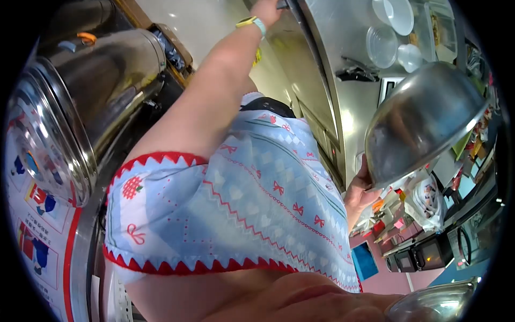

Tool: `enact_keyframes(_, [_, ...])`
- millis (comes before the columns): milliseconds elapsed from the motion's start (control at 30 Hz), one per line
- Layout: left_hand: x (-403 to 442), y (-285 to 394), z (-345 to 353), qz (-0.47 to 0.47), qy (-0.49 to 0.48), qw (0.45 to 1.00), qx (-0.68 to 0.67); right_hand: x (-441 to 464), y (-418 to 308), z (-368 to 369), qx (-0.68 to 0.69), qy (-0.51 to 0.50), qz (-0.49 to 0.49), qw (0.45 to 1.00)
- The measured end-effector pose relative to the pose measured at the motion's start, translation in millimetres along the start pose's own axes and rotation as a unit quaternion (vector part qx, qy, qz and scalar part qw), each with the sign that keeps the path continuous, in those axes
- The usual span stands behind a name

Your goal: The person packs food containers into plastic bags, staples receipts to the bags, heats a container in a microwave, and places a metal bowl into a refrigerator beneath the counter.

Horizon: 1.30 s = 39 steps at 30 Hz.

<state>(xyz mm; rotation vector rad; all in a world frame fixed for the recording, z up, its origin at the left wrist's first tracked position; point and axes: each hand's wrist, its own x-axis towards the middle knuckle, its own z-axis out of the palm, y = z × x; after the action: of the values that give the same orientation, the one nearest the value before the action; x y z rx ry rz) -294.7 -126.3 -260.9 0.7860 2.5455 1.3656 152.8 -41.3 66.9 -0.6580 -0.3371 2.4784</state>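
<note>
My right hand (361,192) grips a large stainless steel mixing bowl (421,118) by its rim. The bowl is tilted, with its rounded outside toward me and its inside hidden. My left arm reaches far forward, a watch with a pale band (252,22) on the wrist. At the top of the view, my left hand (266,11) is partly cut off; its fingers look closed at a dark piece beside the edge of a steel cabinet front (289,48). What exactly they hold is not clear.
On the steel counter (348,121) are clear plastic tubs (382,47), a black item (357,71) and a scale-like device (389,86). A large steel pot (107,80) stands at left. Another shiny metal object (434,301) shows at bottom right, and cluttered shelves lie behind the bowl.
</note>
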Motion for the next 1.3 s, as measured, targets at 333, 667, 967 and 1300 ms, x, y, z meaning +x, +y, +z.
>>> enact_keyframes(333, [-237, -22, -105, -0.249, 0.035, 0.965, 0.071, -55, 10, -34, 0.083, 0.074, 0.101, 0.989])
enact_keyframes(667, [-408, -27, -130, -0.203, 0.139, 0.962, 0.118, 31, 72, -61, -0.21, 0.203, 0.346, 0.892])
enact_keyframes(967, [-527, 8, -125, -0.34, 0.191, 0.918, 0.07, 177, 155, -217, -0.295, 0.157, 0.453, 0.826])
enact_keyframes(1300, [-622, 7, -106, -0.461, 0.263, 0.847, -0.038, 251, 205, -413, -0.211, 0.418, 0.186, 0.864])
